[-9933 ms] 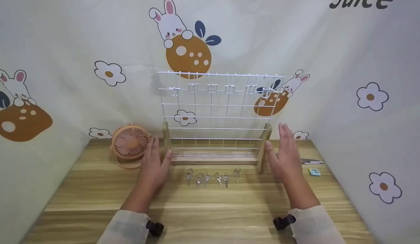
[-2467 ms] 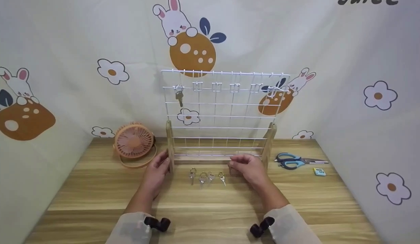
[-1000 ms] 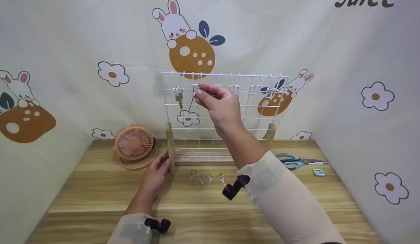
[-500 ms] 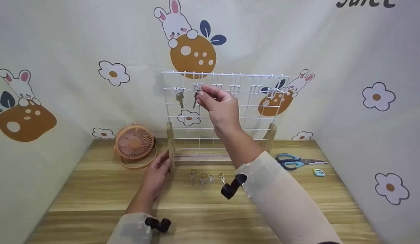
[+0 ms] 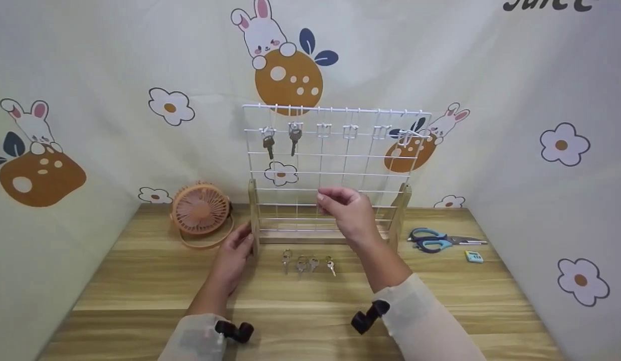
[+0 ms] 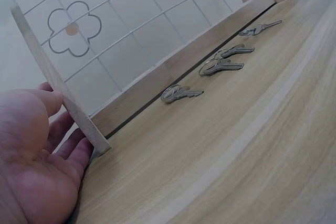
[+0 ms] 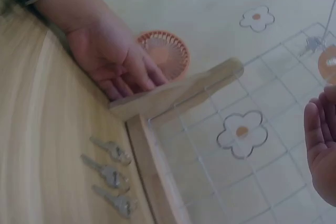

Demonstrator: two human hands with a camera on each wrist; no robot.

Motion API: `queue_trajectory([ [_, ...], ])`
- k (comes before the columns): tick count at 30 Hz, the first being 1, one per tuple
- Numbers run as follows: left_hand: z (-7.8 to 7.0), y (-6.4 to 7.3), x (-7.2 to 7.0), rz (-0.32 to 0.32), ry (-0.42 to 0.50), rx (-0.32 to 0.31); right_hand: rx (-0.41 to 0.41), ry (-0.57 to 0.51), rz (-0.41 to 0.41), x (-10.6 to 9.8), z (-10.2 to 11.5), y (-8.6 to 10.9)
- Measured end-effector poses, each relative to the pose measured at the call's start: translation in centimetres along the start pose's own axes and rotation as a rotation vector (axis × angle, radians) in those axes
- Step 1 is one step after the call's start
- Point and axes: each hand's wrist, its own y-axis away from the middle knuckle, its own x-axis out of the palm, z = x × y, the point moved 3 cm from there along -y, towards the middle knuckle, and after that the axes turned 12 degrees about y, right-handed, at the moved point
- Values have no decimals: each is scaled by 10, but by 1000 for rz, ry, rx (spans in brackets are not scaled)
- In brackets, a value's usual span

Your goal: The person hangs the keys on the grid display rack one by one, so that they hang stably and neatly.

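In the head view, two keys hang by their rings from hooks at the upper left of a white wire grid rack (image 5: pixel 333 190): the left key (image 5: pixel 268 145) and the right key (image 5: pixel 294 139). My right hand (image 5: pixel 356 216) is raised before the grid's lower part, fingers loosely curled with nothing seen in them. My left hand (image 5: pixel 231 256) rests against the outer side of the rack's left wooden post (image 6: pixel 63 85), fingertips and thumb touching it in the left wrist view. Several ringed keys lie in a row before the base, among them a key (image 5: pixel 286 261) and another key (image 5: pixel 331 266).
Further white hooks (image 5: pixel 350 131) sit along the grid to the right of the hanging keys. An orange fan (image 5: pixel 200 209) stands left of the rack. Blue-handled scissors (image 5: pixel 433 240) and a small light-blue gadget (image 5: pixel 474 256) lie to the right. A patterned cloth (image 5: pixel 515 165) surrounds the wooden table.
My right hand carried a key up from the table, hung it on the second hook, let go and moved down and right. My left hand stays at the post.
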Motion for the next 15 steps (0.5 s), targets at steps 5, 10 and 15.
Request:
queue_trajectory([
  [5,0,0,1,17,-13,-3,24,40,7,-18,-29,10],
  [10,0,-1,0,25,-12,1,81,71,17,-31,-58,16],
  [15,1,-1,1,29,-4,3,145,85,11,-35,-88,18],
])
